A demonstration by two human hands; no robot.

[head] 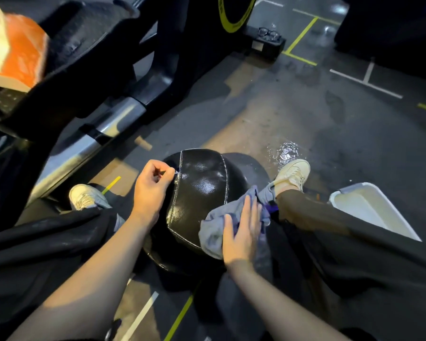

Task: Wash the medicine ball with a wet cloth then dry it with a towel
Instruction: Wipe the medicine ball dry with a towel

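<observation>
A shiny black medicine ball (199, 190) with pale stitched seams sits on the floor between my legs. My left hand (151, 190) rests on the ball's left side, its fingers curled and pinching a small tab at the seam. My right hand (241, 232) lies flat with straight fingers on a grey-blue cloth (214, 232), pressing it against the ball's right side. Part of the cloth bunches up toward my right ankle.
A white basin (369, 210) stands on the floor to the right, beside my right leg. A puddle (284, 153) glistens past my right shoe. Black gym equipment with a metal tube (101, 134) fills the left. Glasses (268, 34) lie on a black base at the back.
</observation>
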